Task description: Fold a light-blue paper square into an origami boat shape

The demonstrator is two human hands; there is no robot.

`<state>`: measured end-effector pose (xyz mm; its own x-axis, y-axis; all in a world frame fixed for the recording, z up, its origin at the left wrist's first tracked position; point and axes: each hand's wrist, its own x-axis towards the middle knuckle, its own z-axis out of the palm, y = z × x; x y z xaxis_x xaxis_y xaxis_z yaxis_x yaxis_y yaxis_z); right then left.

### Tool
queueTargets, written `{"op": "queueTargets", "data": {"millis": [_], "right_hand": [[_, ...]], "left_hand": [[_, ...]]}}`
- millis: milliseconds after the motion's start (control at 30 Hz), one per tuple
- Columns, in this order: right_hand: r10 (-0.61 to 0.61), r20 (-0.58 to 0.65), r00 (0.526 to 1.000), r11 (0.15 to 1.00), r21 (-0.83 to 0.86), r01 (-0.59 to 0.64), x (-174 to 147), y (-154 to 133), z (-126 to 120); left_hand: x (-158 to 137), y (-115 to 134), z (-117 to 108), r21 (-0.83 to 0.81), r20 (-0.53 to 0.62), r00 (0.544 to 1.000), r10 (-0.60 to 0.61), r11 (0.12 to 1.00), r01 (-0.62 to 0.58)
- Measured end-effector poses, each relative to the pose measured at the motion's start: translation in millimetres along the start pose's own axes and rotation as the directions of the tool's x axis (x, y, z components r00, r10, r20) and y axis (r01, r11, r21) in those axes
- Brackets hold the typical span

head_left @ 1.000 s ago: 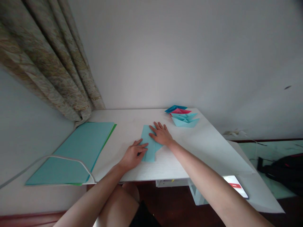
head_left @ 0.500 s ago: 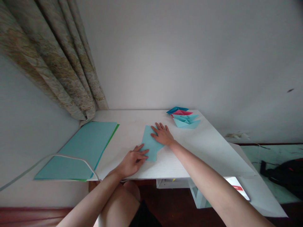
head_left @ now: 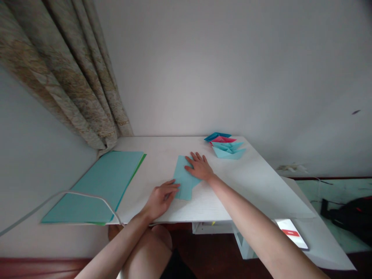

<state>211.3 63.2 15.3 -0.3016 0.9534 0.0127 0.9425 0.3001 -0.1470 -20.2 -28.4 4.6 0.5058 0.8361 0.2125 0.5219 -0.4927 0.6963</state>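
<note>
A folded piece of light blue paper (head_left: 185, 186) lies flat on the white table (head_left: 162, 145) in front of me. My right hand (head_left: 200, 166) rests on its upper right part with the fingers spread. At its lower left edge is my left hand (head_left: 162, 197), fingers stretched out and their tips touching the paper. Part of the sheet is hidden under my right hand. Beyond that hand, near the table's far right corner, stand several paper boats: a light blue one (head_left: 229, 153), a pink one (head_left: 223, 140) and a dark blue one (head_left: 216, 136).
A stack of large coloured sheets (head_left: 99, 182) lies at the left, with a white cable (head_left: 84, 193) arching over it. Curtains (head_left: 72, 85) hang at the back left. A white device with a red mark (head_left: 292, 233) lies at the lower right, and a black bag (head_left: 351, 217) is beyond.
My left hand has slid slightly left and down along the paper's edge, with its fingers closer together. My right hand stays in place on the paper.
</note>
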Motion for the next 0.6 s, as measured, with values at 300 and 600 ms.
{"op": "queueTargets", "data": {"millis": [300, 600], "right_hand": [[-0.039, 0.005, 0.999, 0.998, 0.048, 0.039, -3.0, 1.5, 0.0], [0.008, 0.014, 1.000, 0.994, 0.105, -0.009, 9.9, 7.8, -1.3]], "left_hand": [[50.1, 4.7, 25.2, 0.592, 0.037, 0.993, -0.110, 0.803, 0.067], [41.7, 1.1, 29.1, 0.663, 0.052, 0.997, -0.058, 0.748, 0.009]]}}
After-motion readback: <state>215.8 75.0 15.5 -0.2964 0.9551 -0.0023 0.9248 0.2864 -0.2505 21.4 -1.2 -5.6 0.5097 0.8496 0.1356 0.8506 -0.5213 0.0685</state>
